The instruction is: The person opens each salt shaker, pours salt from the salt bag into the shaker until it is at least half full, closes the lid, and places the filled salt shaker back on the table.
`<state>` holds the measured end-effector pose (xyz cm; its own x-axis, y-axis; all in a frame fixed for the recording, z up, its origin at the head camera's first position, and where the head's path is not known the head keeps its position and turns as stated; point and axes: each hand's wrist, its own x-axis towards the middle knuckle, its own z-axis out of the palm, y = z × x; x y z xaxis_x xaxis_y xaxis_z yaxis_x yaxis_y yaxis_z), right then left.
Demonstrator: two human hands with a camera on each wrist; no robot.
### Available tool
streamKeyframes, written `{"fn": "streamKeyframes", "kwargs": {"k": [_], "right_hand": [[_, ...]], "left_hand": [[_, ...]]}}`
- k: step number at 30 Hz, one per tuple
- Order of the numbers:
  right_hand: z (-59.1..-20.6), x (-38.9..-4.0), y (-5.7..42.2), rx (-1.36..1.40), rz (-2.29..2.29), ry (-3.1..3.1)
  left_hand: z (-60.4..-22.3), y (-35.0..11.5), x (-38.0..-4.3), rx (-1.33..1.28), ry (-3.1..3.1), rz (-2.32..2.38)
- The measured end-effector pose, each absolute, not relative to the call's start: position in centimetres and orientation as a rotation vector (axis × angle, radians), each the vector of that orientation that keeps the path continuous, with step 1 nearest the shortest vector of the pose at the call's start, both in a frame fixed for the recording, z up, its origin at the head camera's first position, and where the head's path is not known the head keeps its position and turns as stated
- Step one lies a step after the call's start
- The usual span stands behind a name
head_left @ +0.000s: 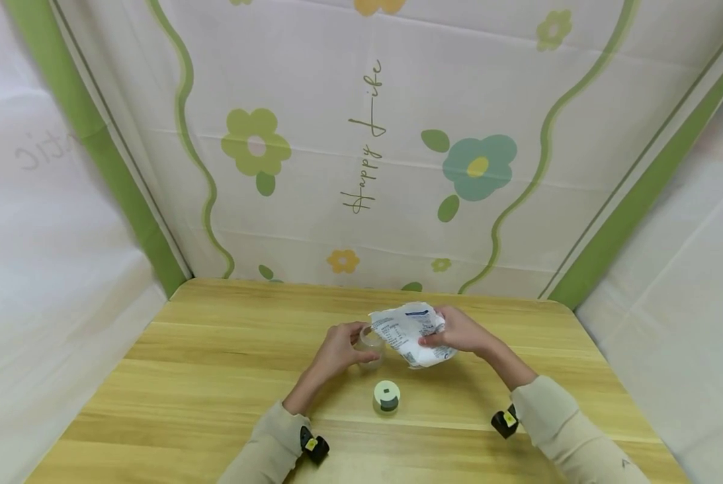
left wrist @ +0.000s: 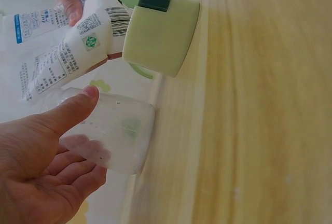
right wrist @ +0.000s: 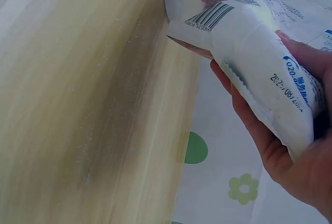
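Observation:
A clear jar (head_left: pixel 371 343) stands on the wooden table, held by my left hand (head_left: pixel 337 351) with thumb and fingers curled about its sides. My right hand (head_left: pixel 461 331) grips a white printed pouch (head_left: pixel 405 331), tilted so that its far end lies at the jar's mouth. In the left wrist view, the jar (left wrist: pixel 127 130) looks mostly see-through, with some whitish haze inside. Whether anything is flowing from the pouch (right wrist: pixel 254 63) cannot be seen. Nearer to me sits a pale green lid (head_left: pixel 386 391) with a dark green tab, apart from both hands.
The wooden table (head_left: pixel 216 376) runs back to a white curtain (head_left: pixel 313 81) printed with flowers. More white cloth (head_left: pixel 53 235) hangs on the left and right sides. Fine white specks lie on the tabletop in the right wrist view.

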<state>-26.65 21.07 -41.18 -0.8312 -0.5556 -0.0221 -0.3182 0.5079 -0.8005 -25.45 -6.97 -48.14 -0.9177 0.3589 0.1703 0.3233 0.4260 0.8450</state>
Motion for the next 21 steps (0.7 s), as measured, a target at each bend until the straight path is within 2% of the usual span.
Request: {"fn": "streamKeyframes", "kwargs": {"k": [21], "right_hand": [[-39.3, -26.7, 20.5, -0.707, -1.087, 2.519]], "left_hand": [[-48.3, -6.9, -25.5, 0.635, 2.609, 1.558]]}}
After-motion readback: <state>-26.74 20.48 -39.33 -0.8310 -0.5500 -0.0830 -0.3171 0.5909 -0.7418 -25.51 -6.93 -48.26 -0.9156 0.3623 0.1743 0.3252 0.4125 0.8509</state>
